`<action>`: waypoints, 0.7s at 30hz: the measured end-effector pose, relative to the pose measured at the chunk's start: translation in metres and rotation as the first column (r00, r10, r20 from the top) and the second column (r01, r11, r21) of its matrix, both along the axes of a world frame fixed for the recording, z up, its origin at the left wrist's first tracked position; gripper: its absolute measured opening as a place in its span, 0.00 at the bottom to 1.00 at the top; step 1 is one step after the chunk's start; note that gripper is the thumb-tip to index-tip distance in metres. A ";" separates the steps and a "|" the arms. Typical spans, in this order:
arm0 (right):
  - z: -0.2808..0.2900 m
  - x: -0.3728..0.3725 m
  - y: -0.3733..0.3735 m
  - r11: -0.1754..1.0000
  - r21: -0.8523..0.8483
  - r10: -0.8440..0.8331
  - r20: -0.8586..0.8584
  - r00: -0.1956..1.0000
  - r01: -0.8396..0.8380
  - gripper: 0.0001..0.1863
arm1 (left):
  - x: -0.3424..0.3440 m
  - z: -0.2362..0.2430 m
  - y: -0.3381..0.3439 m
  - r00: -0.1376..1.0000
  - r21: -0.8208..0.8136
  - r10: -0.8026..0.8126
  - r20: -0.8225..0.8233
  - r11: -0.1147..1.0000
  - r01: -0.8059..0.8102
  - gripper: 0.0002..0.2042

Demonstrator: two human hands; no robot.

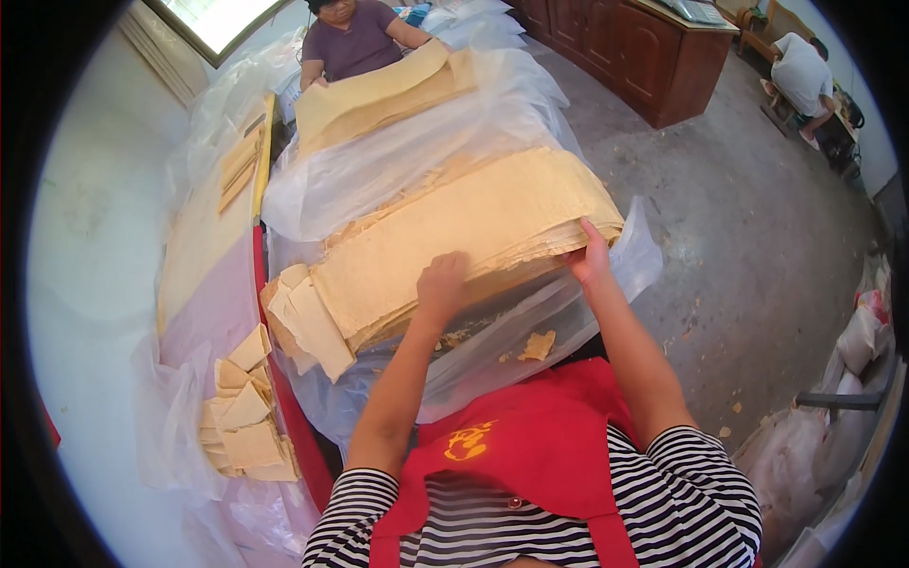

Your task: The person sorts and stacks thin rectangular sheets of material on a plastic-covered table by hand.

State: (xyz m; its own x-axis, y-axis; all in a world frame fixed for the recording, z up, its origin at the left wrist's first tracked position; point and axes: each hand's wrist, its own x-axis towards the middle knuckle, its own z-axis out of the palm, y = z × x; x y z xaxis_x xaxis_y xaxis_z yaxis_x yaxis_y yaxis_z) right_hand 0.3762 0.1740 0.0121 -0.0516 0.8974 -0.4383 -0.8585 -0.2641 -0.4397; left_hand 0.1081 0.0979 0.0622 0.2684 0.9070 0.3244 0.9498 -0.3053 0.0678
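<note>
A long stack of thin, pale yellow sheets (473, 213), which look like tofu skin, lies across the plastic-covered surface before me. At its right end, my right hand (592, 254) pinches the layered near edge, thumb on top and fingers beneath. My left hand (442, 282) is closed at the near long edge, around the middle of the stack; its fingertips are hidden. Folded pieces of sheet (311, 322) rest against the left end. A torn scrap (538, 346) sits on the plastic between the stack and my red apron (530, 417).
Across from me a person (355, 43) handles another sheet stack (379, 95). Clear plastic film (379, 194) lies between the stacks. Cut pieces (246, 417) are piled on the left side table. A wooden cabinet (653, 66) and a second person (803, 76) are at the far right.
</note>
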 end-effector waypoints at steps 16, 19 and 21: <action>0.048 -0.023 0.012 0.953 0.196 0.107 0.491 0.865 -0.229 0.16 | 0.106 0.040 0.069 0.985 -0.145 -0.032 0.168 0.988 0.057 0.31; 0.019 -0.011 -0.025 0.943 0.096 0.233 0.497 0.836 -0.320 0.23 | 0.097 0.024 0.073 0.989 -0.140 -0.038 0.143 0.988 0.058 0.26; -0.015 0.000 -0.050 0.968 -0.028 0.225 0.547 0.806 -0.251 0.25 | 0.104 0.032 0.075 0.989 -0.164 -0.049 0.139 0.984 0.072 0.25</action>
